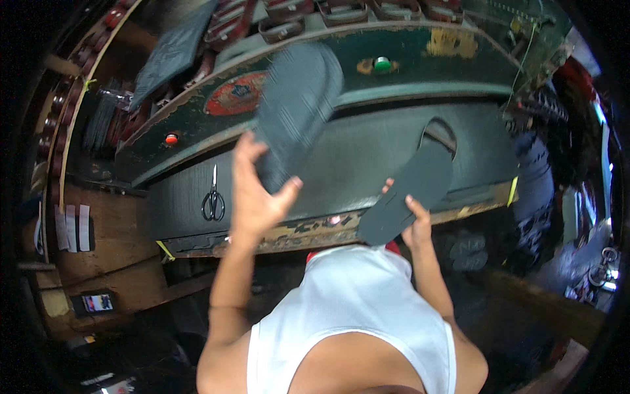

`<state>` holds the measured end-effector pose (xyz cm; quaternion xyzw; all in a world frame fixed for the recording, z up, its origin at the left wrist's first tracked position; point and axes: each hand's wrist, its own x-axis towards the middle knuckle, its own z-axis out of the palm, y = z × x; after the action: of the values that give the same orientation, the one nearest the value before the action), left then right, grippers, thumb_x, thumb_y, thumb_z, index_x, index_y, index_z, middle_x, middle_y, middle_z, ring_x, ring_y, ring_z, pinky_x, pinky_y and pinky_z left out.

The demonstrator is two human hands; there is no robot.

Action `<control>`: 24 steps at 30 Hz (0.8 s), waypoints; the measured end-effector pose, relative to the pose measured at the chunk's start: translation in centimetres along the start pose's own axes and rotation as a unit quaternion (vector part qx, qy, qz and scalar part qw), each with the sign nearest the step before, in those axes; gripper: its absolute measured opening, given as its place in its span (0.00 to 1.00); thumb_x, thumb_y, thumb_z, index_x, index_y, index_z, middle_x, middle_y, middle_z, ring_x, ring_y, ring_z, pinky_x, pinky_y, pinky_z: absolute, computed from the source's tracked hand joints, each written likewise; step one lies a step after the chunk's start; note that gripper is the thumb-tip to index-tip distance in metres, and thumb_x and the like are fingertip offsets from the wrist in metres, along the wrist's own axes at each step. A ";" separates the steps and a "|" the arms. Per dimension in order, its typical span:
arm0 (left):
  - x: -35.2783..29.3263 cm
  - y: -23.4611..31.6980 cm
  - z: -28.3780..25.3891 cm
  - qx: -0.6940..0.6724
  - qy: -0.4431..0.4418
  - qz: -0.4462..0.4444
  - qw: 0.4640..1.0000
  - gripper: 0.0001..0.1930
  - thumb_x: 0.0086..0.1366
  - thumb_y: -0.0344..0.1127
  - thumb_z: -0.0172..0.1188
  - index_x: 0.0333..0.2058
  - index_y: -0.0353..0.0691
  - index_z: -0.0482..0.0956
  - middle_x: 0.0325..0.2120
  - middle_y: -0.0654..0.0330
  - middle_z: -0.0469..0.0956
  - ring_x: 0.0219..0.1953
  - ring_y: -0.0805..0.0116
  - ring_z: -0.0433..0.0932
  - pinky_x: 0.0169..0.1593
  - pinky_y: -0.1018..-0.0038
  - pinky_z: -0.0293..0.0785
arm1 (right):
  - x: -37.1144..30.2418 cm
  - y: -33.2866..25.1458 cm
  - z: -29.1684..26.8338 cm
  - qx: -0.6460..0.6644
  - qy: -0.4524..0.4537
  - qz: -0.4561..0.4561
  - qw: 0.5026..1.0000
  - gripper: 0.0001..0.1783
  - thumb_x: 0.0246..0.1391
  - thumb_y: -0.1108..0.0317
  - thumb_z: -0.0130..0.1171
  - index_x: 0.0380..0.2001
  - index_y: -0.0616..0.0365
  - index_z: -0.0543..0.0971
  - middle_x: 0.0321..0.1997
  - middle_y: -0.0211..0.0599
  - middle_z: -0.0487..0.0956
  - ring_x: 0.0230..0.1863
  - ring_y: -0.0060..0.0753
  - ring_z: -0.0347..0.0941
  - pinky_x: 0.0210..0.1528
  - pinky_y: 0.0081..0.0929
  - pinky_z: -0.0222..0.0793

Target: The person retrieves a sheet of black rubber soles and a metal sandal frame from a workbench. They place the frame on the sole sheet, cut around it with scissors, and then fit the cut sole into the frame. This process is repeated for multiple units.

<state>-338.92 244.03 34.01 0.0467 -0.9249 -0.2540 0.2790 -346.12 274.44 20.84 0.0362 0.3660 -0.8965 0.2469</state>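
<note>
In my left hand [257, 200] is a dark grey shoe sole [295, 98], raised over the back of the bench and smeared by motion. Its edge looks doubled, so I cannot tell whether it is one piece or a stack. My right hand [418, 228] grips a flat dark sandal sole [420, 177] near its closer end, thumb on top. Small slits show in this sole beside my thumb. At its far end a dark band [438, 125] forms a loop. Black-handled scissors [213, 202] lie on the bench to the left of my left hand.
The bench [354, 148] has a dark mat and a worn wooden front edge. Behind it stands a green board [407, 69] with a green knob [382, 64] and an orange knob [172, 138]. Dark red shoe-shaped forms [344, 13] line the shelf above. Pale strips [84, 228] hang at left.
</note>
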 end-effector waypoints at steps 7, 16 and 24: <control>-11.8 -2.4 9.5 0.060 -0.120 -0.152 0.979 0.46 0.50 0.45 0.78 0.64 0.36 0.63 0.62 0.38 0.61 0.64 0.37 0.61 0.66 0.49 0.58 | 1.6 2.6 0.1 -0.049 -0.030 0.056 0.997 0.32 0.66 0.55 0.55 0.64 0.67 0.65 0.63 0.52 0.74 0.63 0.45 0.72 0.63 0.45 0.72; -11.6 2.3 7.0 -0.125 -0.105 -0.124 0.979 0.48 0.48 0.51 0.80 0.63 0.38 0.65 0.62 0.40 0.60 0.65 0.39 0.62 0.65 0.50 0.64 | 1.7 7.4 4.2 -0.092 -0.016 0.125 0.988 0.50 0.55 0.30 0.58 0.63 0.65 0.67 0.60 0.44 0.76 0.63 0.39 0.71 0.68 0.40 0.66; -11.2 0.7 8.1 -0.017 -0.048 -0.125 0.991 0.44 0.47 0.37 0.79 0.62 0.41 0.65 0.62 0.38 0.61 0.63 0.38 0.65 0.63 0.50 0.65 | 6.6 6.4 4.5 -0.249 -0.141 0.000 0.958 0.54 0.57 0.29 0.54 0.69 0.65 0.59 0.70 0.51 0.66 0.70 0.43 0.63 0.70 0.41 0.61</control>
<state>-333.85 250.74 23.09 0.1451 -0.9195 -0.3050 0.2010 -348.34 264.72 18.44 -0.1531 0.5391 -0.7728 0.2977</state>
